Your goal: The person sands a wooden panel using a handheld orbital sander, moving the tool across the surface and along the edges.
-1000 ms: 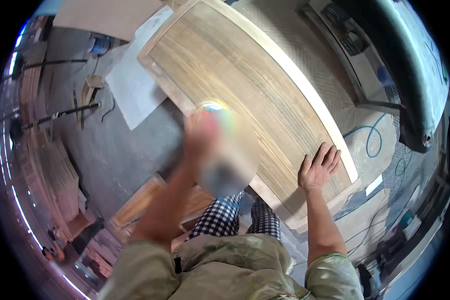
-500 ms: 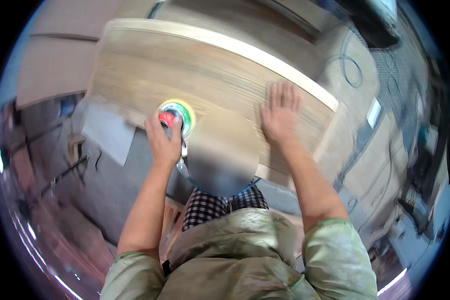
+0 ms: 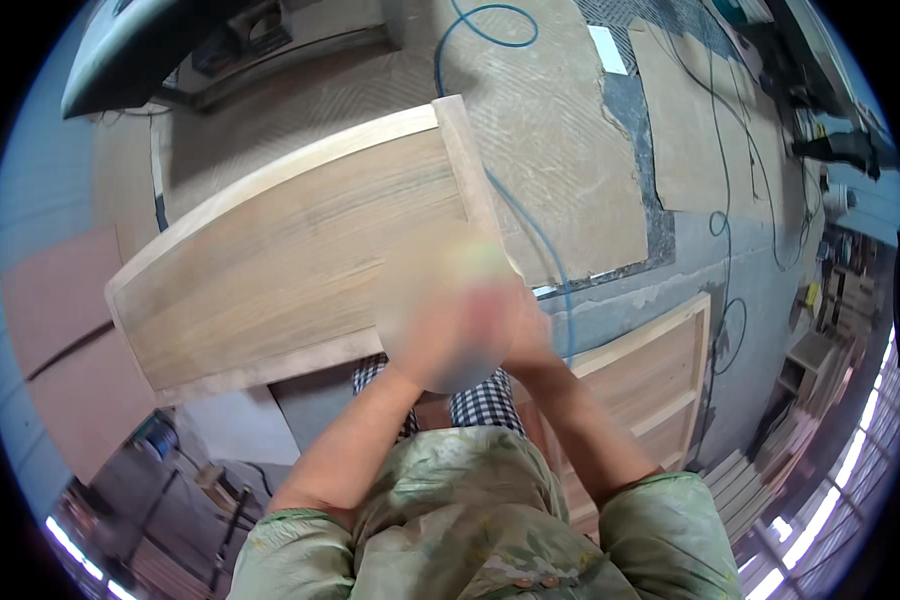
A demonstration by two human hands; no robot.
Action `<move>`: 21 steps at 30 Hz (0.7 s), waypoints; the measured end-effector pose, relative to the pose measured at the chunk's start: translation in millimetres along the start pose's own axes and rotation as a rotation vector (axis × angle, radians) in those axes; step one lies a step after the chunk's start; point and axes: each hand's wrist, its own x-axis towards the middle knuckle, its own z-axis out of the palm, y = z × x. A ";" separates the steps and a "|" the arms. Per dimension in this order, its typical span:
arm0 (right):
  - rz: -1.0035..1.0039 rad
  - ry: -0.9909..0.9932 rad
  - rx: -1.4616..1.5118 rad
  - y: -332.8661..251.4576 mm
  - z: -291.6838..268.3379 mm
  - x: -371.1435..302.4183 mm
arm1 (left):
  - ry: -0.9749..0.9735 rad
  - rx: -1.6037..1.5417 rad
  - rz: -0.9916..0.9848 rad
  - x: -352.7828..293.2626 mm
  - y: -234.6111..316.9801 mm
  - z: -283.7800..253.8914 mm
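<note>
Both my hands are drawn together near the right end of a wooden panel (image 3: 290,240) with a paler frame around it. A round blurred patch covers my left hand (image 3: 432,338) and part of my right hand (image 3: 532,325), hiding the fingers. Between them shows a smeared red shape with pale yellow-green above it, matching the colours of the round sander (image 3: 485,308) seen earlier. How each hand meets the sander, and whether it touches the panel, I cannot make out.
A second framed wooden panel (image 3: 635,385) lies at my right. Blue hose (image 3: 535,230) runs over the floor beyond the panel's right end. Dark cables (image 3: 727,230) trail farther right. Brown sheets (image 3: 60,330) are at the left, a dark-topped machine (image 3: 160,50) at the far left.
My view has turned toward the right, so the panel now sits farther left. My right hand has left the panel's face and come beside my left hand and the sander.
</note>
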 end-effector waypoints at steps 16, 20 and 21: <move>0.207 0.336 0.381 27.4 -54.9 65.2 | 0.233 0.602 -0.168 79.0 -141.2 -69.2; 0.211 0.307 0.451 36.3 -63.6 103.2 | 0.249 0.575 -0.130 76.4 -141.3 -76.2; 0.041 0.299 0.270 15.3 -68.0 105.3 | 0.239 0.591 -0.144 77.9 -141.5 -77.4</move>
